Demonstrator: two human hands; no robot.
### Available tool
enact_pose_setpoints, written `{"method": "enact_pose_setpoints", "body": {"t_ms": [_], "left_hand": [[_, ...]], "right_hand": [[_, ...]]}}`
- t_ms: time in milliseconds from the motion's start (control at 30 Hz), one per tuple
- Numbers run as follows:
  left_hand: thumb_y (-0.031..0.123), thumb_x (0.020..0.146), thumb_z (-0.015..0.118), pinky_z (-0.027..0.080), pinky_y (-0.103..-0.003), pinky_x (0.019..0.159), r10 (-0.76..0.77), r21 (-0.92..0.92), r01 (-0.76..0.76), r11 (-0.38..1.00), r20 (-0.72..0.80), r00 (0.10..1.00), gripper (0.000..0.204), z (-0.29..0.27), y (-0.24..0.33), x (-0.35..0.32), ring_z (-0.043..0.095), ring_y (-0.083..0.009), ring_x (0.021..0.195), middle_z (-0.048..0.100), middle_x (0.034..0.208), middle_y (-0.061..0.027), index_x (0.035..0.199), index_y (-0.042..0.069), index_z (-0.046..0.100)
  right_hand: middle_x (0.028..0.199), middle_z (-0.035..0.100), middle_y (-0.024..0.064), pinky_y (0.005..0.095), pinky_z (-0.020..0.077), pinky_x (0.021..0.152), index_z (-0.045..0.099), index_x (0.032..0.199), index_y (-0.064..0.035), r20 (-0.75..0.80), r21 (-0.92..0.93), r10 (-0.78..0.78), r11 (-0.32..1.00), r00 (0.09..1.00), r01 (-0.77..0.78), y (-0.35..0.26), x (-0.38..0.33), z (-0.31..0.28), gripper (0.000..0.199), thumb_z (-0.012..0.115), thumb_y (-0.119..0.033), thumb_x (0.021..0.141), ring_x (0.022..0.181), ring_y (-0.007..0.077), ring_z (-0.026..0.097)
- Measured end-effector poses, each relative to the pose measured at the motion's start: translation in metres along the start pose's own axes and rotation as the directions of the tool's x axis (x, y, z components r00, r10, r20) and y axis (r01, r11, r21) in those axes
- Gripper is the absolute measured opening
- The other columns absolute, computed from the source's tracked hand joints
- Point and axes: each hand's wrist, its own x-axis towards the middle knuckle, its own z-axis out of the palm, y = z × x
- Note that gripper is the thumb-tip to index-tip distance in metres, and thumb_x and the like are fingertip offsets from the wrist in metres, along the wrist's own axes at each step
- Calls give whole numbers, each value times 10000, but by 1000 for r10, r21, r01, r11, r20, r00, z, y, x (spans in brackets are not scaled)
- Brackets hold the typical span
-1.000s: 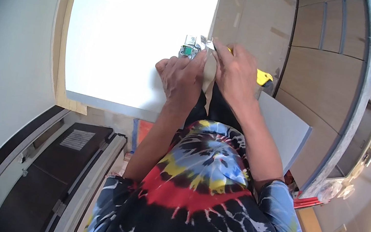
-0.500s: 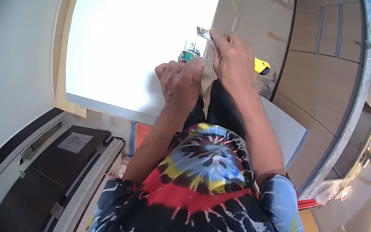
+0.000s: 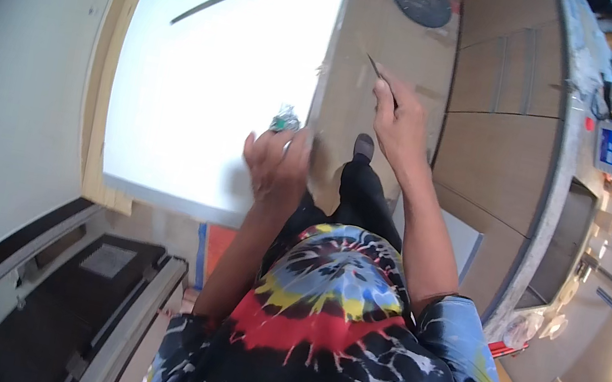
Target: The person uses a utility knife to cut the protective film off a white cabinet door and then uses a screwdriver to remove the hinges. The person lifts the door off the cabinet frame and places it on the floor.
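Two hands are at work, apart from each other. The left hand (image 3: 275, 167) rests on the table (image 3: 190, 105) with its fingers bent and close together, touching the near side of a small silver-and-green fitting (image 3: 285, 119). The fitting lies on the table near its right edge; the fingers cover part of it, and I can't make out whether they pinch it. The right hand (image 3: 400, 123) is clear of the table, over the floor (image 3: 341, 107), its fingers closed around a slim cutter (image 3: 375, 66) whose dark tip points up and to the left.

Half a second ago the right hand was at the table's edge, the cutter's tip just beyond the fitting and a yellow handle showing behind the hand. Now it has drawn off to the right, and no yellow shows. The left hand has stayed at the fitting. A file's (image 3: 229, 0) red-and-black handle has come into view.
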Motion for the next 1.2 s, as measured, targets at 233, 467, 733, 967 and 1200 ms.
{"method": "enact_pose_setpoints", "body": {"t_ms": [233, 467, 733, 967, 1200], "left_hand": [[136, 914, 500, 81, -676, 1161, -242, 203, 168, 965, 430, 870, 643, -4, 26, -25, 171, -438, 1497, 312, 1600, -153, 1534, 99, 336], [303, 1008, 481, 190, -661, 1136, -419, 468, 300, 831, 172, 891, 659, 27, 75, -12, 167, -496, 1475, 187, 1651, -138, 1567, 53, 238], [209, 889, 663, 152, -673, 1140, -661, 358, 630, 689, -49, 749, 730, 56, 96, 43, 333, -426, 1431, 327, 1582, -206, 1525, 77, 329], [216, 913, 632, 186, -683, 1132, -725, 472, 666, 578, -78, 684, 639, 64, 111, 55, 300, -511, 1398, 375, 1559, -141, 1497, 109, 396], [210, 942, 605, 241, -607, 1152, -740, 410, 701, 583, -87, 667, 562, 43, 121, -17, 326, -404, 1430, 417, 1528, -134, 1463, 71, 443]], "right_hand": [[882, 685, 235, 447, 506, 759, 680, 938, 27, -41, -117, 361, 924, 932, -364, 139, 50, -147, 363, 537, -304, 983, 810, 382, 664], [964, 682, 238, 481, 502, 807, 686, 1150, -44, -392, -643, -111, 743, 913, -185, 293, 165, -361, 341, 663, -272, 897, 926, 407, 644], [1022, 665, 254, 505, 459, 913, 673, 1008, 48, -316, -933, -34, 190, 948, -305, 432, 254, -450, 345, 570, -260, 891, 1001, 409, 617], [1133, 699, 195, 389, 509, 916, 691, 1148, -8, 154, -198, -171, 960, 973, 200, 186, 265, -205, 279, 640, -188, 942, 1057, 313, 679], [1045, 684, 160, 450, 508, 862, 672, 1178, -48, 302, 340, -886, 445, 352, 829, -61, 226, 80, 284, 662, -168, 920, 994, 346, 644]]}}
